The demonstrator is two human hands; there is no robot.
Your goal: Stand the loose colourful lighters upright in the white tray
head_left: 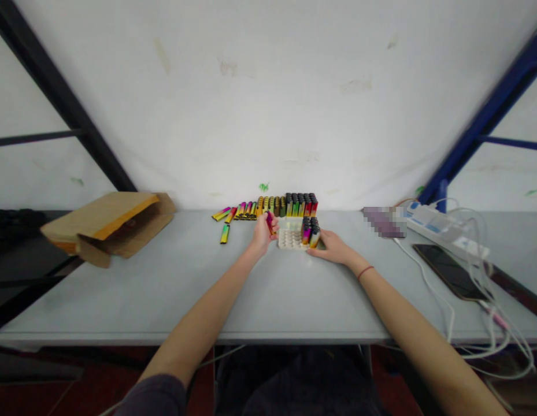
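we see soft, bright light, dim below the front edge of the worktop (129, 294), sides stretched wide.

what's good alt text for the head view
The left hand holds a lighter beside a white tray partly filled with upright lighters; the right hand is at the tray's right end. More lighters stand behind it and lie to the left. An open paper bag sits farther left, a phone at right.

Head-worn view, forward and down over table (285, 300)
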